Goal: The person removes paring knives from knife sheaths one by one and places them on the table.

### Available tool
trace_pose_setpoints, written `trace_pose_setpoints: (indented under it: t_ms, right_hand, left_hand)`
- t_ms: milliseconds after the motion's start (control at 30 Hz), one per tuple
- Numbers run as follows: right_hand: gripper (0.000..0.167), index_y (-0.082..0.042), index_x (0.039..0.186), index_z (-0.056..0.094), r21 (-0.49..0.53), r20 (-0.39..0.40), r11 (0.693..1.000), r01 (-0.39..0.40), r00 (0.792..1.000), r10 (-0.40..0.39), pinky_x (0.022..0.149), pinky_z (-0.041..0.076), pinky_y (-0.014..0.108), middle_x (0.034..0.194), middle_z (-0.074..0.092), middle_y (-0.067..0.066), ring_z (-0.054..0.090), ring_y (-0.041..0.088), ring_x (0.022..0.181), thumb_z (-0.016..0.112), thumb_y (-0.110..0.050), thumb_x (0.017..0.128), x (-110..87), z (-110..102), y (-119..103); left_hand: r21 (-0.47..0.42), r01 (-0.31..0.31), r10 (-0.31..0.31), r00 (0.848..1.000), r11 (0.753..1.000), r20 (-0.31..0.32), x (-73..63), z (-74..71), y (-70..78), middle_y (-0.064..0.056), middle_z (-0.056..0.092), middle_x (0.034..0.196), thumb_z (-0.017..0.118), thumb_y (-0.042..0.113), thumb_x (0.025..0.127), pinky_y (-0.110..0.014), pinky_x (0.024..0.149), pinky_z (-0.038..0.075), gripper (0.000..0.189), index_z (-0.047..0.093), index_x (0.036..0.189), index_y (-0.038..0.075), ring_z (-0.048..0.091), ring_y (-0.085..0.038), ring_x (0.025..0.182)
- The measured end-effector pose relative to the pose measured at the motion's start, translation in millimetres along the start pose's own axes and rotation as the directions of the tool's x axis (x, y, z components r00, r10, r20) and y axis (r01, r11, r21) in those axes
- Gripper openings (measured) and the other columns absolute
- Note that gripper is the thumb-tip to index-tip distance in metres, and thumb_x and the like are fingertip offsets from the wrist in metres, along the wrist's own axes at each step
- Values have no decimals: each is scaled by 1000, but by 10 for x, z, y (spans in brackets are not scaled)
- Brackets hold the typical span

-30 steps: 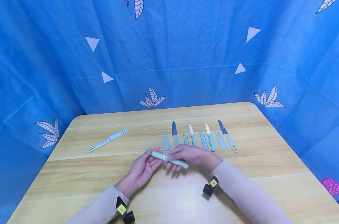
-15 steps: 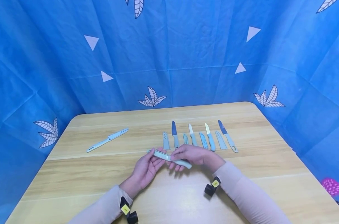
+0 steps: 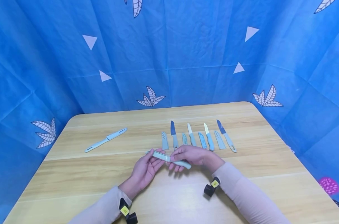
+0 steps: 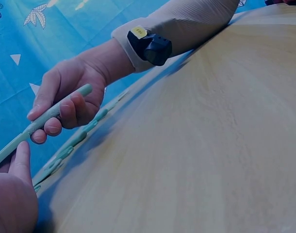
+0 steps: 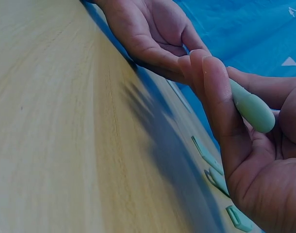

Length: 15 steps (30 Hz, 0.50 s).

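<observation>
Shifting slightly rightward since the earlier frame, the sheathed green knife is hovering over the table, left hand pinching its sheath, right hand gripping its handle, and I am judging it light, rigid, slightly slick, best taken by that handle.

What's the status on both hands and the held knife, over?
Left hand holding sheath end, right hand gripping handle. Sheathed knife raised above table. Bare knives and loose sheaths lying beyond right hand.
</observation>
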State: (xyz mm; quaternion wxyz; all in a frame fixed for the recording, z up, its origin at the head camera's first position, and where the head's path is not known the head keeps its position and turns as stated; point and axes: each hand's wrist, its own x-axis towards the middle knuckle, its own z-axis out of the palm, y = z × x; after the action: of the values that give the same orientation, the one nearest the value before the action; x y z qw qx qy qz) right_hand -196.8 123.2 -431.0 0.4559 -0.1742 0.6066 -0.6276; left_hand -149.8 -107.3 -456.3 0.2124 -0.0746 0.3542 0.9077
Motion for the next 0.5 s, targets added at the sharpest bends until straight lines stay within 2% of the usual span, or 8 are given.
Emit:
trace_pose_setpoints:
  t_ms: [500]
  right_hand:
    - [30,7,117,63,-13,-11,1000,6,1000,-6,71,62,31,104,69,23,70,21,78,58,-16,99,-18,-5,10]
  left_hand:
    - [2,-10,10,1000,1000,-3,-11,9,-16,-23,58,129,42,26,106,-38,106,46,46,38,139,-7,56,-34,121]
